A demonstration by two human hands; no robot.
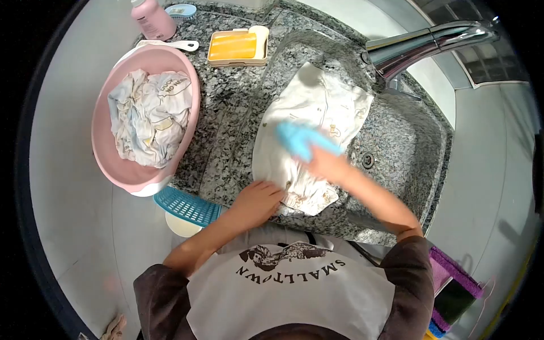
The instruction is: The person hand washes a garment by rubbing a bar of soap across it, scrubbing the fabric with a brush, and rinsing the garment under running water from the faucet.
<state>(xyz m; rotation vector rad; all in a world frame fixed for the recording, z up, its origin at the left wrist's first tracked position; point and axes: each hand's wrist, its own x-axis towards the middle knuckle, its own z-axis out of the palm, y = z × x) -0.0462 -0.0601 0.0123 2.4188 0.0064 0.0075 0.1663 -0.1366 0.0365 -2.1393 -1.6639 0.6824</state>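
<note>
A wet white baby garment point(290, 141) with small printed figures lies spread over the sloped granite of the sink. My right hand point(328, 165), smeared by motion, is closed on a light-blue scrub brush point(303, 139) over the middle of the cloth. The brush's underside is hidden. At the garment's lower left edge, my left hand point(259, 201) lies palm down with its fingers stretched over the cloth.
To the left stands a pink basin point(101, 133) with crumpled printed clothes point(150, 116). Behind are a soap box point(235, 48), a pink bottle point(153, 20) and a white-handled brush point(182, 45). A chrome faucet point(428, 45) overhangs the granite sink point(405, 136). A blue basket point(187, 207) sits below the counter.
</note>
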